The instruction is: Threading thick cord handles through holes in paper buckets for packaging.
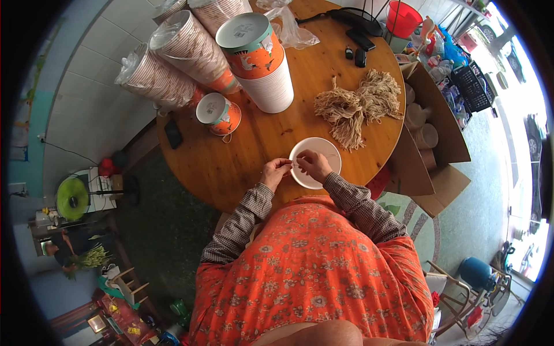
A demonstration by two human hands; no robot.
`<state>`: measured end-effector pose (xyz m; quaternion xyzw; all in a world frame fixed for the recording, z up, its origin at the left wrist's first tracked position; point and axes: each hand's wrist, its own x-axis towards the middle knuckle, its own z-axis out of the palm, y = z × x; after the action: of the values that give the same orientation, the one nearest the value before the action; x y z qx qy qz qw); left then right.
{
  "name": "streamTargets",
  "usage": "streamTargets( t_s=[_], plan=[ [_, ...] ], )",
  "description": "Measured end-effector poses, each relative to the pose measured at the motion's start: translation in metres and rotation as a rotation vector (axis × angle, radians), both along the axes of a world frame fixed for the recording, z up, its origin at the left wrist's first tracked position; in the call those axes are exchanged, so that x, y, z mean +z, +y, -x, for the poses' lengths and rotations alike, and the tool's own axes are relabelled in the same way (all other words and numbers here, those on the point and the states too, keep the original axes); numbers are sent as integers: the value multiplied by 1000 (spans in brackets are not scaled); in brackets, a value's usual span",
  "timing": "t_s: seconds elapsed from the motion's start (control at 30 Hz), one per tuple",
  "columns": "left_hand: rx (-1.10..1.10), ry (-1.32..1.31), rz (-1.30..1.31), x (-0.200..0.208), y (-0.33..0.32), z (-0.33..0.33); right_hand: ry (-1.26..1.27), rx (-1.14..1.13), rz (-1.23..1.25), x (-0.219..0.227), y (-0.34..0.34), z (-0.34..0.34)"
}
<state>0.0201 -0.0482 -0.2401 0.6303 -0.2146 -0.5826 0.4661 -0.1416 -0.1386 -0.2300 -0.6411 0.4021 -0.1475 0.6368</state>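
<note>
White bowl (335, 158) lies under right hand (315, 165), beside left hand (277, 173); both pinched closed, held item unclear.

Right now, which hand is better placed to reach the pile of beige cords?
Probably the right hand: it is over the white bowl, nearer the beige cords. The left hand sits farther off, by the bowl's left rim.

And there's the round wooden worktop (259, 144), carrying a white bowl (331, 171), tan strings (359, 106), a small orange cup (224, 119), a tall cup stack (259, 69) and wrapped stacks (190, 49).
</note>
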Motion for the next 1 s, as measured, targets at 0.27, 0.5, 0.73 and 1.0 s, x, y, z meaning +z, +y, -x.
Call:
streamTargets(
  t_s=[0.27,0.5,0.73,1.0],
  plan=[
    [8,-72,88,-9,4,3,38,37,-177,4,0,-6],
    [-101,-224,194,-10,7,-3,90,54,140,-10,2,-13],
    [-85,-83,67,2,7,-8,22,58,248,-8,0,-14],
    [-152,-37,81,-1,8,-7,-59,88,338,-7,-2,-13]
  ],
)
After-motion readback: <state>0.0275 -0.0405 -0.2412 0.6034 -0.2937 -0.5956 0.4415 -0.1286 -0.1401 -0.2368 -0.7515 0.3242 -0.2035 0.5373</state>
